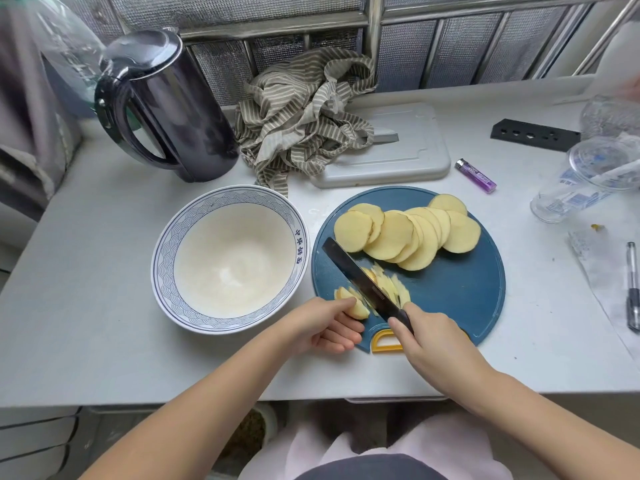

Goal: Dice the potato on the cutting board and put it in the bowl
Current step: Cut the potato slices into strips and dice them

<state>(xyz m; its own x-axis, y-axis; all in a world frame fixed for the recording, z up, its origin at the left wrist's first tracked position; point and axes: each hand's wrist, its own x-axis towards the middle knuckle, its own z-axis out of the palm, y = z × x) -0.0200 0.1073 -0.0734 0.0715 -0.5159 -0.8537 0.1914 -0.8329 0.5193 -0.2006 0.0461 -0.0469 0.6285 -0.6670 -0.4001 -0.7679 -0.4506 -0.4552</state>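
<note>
Your right hand point(429, 337) grips the handle of the knife point(360, 275), whose dark blade slants across the near left part of the round blue cutting board point(460, 292). Your left hand point(332, 323), fingers curled, holds the potato piece point(358, 311) against the blade, with cut strips point(391, 289) lying on the blade's other side. A fan of overlapping round potato slices point(398, 233) lies across the far part of the board, just beside the blade's tip, and the blue-rimmed bowl point(166, 244) stands on the worktop point(104, 220) just left of the board, with a dark kettle point(173, 109) and a striped cloth point(298, 123) behind it.
</note>
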